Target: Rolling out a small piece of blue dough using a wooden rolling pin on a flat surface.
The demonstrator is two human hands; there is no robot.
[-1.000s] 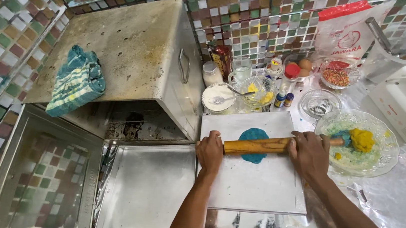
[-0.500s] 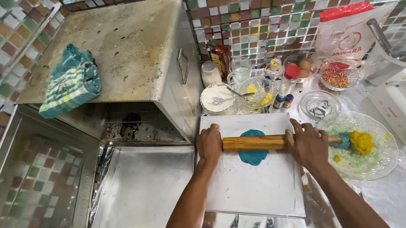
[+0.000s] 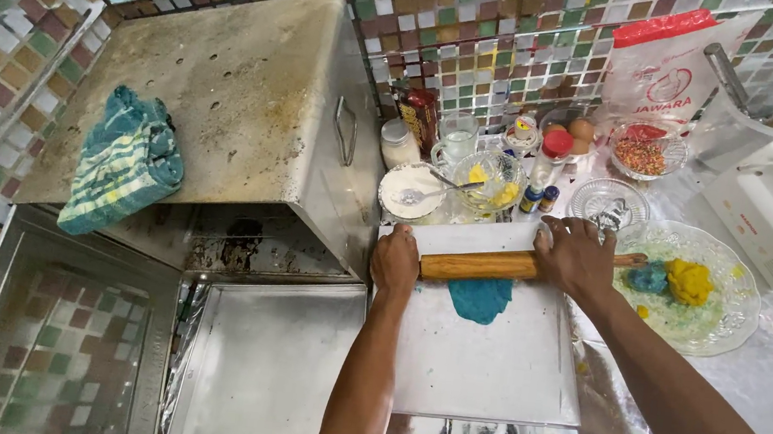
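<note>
Here both hands [image 3: 488, 256] press rolling pin [image 3: 482, 265] over teal dough [image 3: 480, 299]; bowls [image 3: 491, 180] crowd behind, probably touching board [image 3: 486, 361].

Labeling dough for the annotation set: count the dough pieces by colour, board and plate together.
Blue dough: 2, one flattened on the white board under the rolling pin, one lump on the glass plate
Yellow dough: 1, lump on the glass plate
Total: 3

A tan wooden rolling pin [image 3: 487, 264] sits over teal-blue dough [image 3: 481, 299] on a white board [image 3: 486, 361]. Just right of the right hand's fingers [image 3: 564, 240], yellow dough [image 3: 689, 280] and blue dough [image 3: 648, 277] share a clear glass plate [image 3: 730, 315]. Far left of the fingers, a teal-and-yellow striped cloth [image 3: 122, 161]. Beyond them, a wall of green, brown and white tiles [image 3: 482, 36].
</note>
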